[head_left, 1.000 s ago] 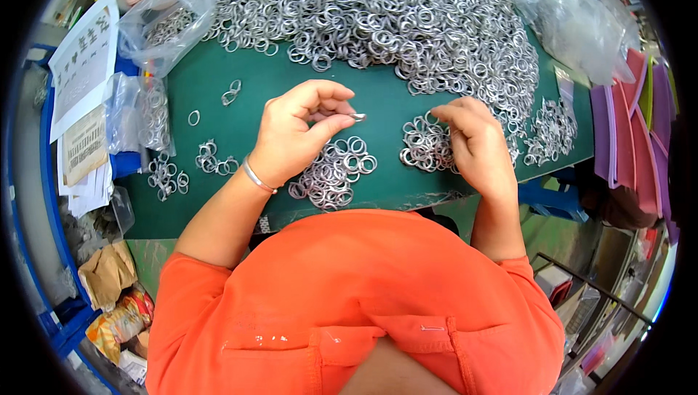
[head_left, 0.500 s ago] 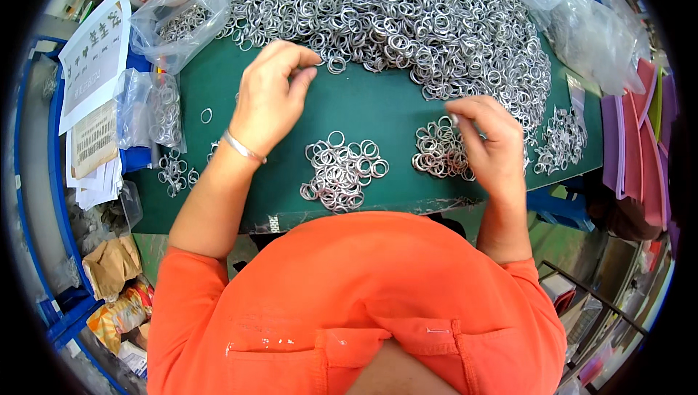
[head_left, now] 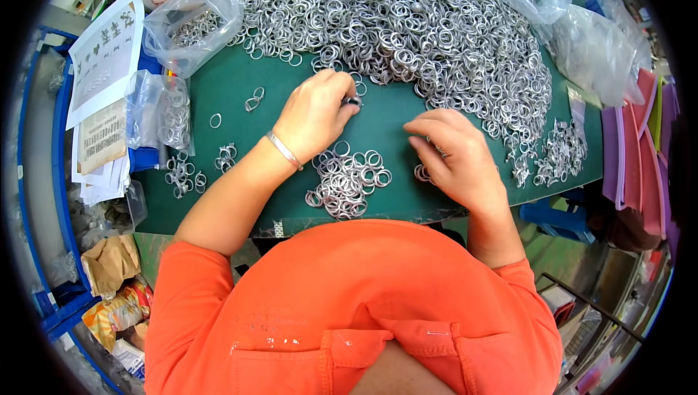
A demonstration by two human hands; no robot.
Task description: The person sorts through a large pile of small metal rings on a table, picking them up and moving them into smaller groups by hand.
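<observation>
A large heap of silver metal rings (head_left: 407,17) covers the far part of the green table. At the heap's near edge, my left hand (head_left: 316,113) pinches a metal ring (head_left: 352,101) between thumb and fingers; whether it is more than one is unclear. To its right hovers my right hand (head_left: 458,156), thumb and fingers apart and nothing visible between them. It covers most of a small ring pile (head_left: 423,172). Between my forearms, near the table's front edge, lies another small pile of rings (head_left: 349,183).
Loose rings (head_left: 183,175) and a clear bag of rings (head_left: 174,115) lie at the left, by papers (head_left: 105,61). Small metal pieces (head_left: 561,151) form a pile at the right. Plastic bags (head_left: 592,46) and pink and purple sheets (head_left: 636,159) stand beyond.
My left hand has moved right and a little nearer, carrying a ring off the heap's edge. My right hand has shifted left and its fingers have spread, over the small pile.
</observation>
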